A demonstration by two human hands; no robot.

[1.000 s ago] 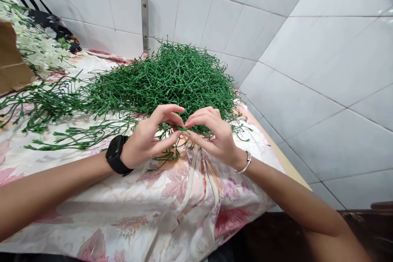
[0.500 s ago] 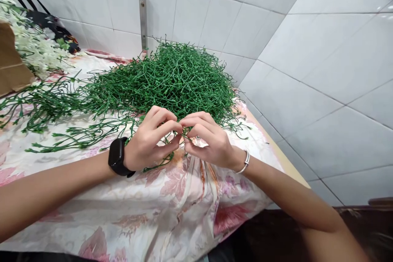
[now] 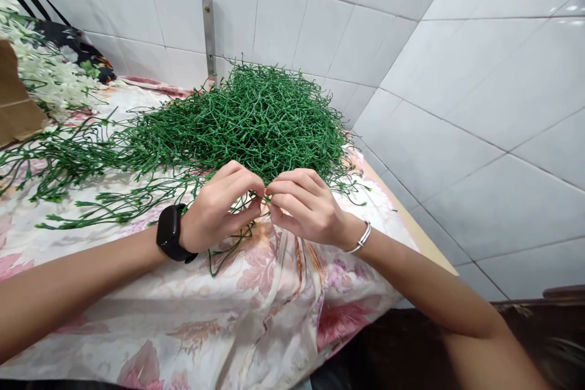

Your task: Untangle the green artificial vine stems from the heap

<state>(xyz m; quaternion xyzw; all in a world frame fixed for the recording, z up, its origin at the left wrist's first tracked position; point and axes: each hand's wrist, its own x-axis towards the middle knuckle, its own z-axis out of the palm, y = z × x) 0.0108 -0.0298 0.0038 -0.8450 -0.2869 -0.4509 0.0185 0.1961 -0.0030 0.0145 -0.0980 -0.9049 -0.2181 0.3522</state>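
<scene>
My left hand, with a black watch on the wrist, is closed in a pinch on a thin green artificial flower stem. Part of that stem hangs below the palm over the cloth. Fingertip to fingertip with it, my right hand pinches the end of the same stem; a silvery bangle circles that wrist. The fingers hide most of the held end. Just behind both hands rises a big tangled pile of green stems. More loose stems lie beside my left wrist.
A floral cloth covers the table. At the left are white artificial flowers, a brown cardboard piece and a dark patterned bag. White tiled walls close in behind and right. A metal strip is fixed to the wall.
The pinched fingertips have shifted slightly left, and my right fingers have drawn closer together. The stem's hanging part now dips lower under my left hand.
</scene>
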